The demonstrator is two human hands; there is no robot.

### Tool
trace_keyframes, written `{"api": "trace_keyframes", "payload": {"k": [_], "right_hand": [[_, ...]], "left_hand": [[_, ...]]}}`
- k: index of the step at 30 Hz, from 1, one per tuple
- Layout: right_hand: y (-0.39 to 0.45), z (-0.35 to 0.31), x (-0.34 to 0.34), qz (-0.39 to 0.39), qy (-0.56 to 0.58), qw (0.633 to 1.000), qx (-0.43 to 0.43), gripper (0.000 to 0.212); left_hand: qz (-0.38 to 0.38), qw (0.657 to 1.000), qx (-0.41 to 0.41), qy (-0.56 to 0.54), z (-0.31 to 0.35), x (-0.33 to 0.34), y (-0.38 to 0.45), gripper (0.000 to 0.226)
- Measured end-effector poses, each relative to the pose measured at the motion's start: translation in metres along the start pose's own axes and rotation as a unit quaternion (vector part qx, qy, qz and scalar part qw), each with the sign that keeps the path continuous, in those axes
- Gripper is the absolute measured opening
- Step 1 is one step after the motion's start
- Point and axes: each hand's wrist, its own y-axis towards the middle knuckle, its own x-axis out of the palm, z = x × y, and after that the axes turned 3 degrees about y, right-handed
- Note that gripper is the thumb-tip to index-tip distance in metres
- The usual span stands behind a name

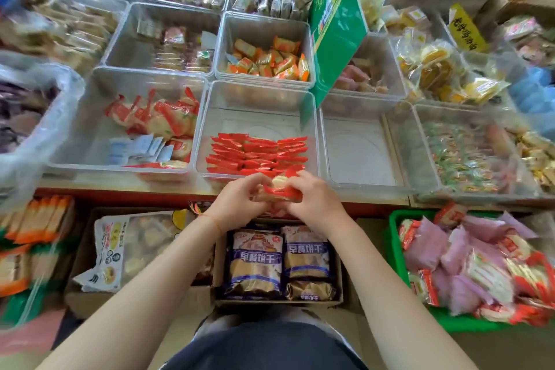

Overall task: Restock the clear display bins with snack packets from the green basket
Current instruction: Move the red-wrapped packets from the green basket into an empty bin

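item: small stack of red snack packets [280, 189], held between both hands just in front of the near wall of the centre front bin [258, 99], above the shelf edge.

left hand [240, 200]: fingers curled round the left end of the stack, gripping it.

right hand [312, 198]: fingers curled round the right end, gripping likewise. neither hand is spread or idle.

orientation: long axis of the stack runs left to right, matching the rows of red packets [258, 156] already lying along the front of that bin.

key relation: the bin lies straight ahead of and slightly beyond the hands; the stack sits just short of its near wall, close to the existing rows. both hands are about equally near, so the placing looks like a two-handed move forward over the wall, probably into the bare floor behind the filled rows.

source: green basket [395, 237], low on the person's right, well apart from the hands, heaped with red and pink packets; the right hand is the nearer for the next pick.

neighbouring: empty-looking bin [357, 147] to the right of the centre one.
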Motion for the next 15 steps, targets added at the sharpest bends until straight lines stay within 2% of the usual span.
{"api": "trace_keyframes", "payload": {"k": [7, 10, 13, 15], "right_hand": [[0.055, 0.011, 0.001, -0.053, -0.016, 0.998, -0.036, 0.028], [0.067, 0.022, -0.010, -0.004, 0.045, 0.999, -0.029, 0.025], [0.073, 0.039, -0.019, 0.084, 0.111, 0.990, 0.029, 0.014], [0.075, 0.049, -0.019, 0.099, 0.116, 0.986, 0.065, 0.009]], "left_hand": [[0.039, 0.985, 0.026, 0.166, 0.006, -0.019, 0.044, 0.026], [0.071, 0.983, 0.036, 0.163, 0.006, -0.034, 0.062, 0.023], [0.132, 0.983, 0.008, 0.128, -0.001, -0.058, 0.084, 0.025], [0.174, 0.973, -0.014, 0.151, -0.014, -0.070, 0.103, 0.024]]}}
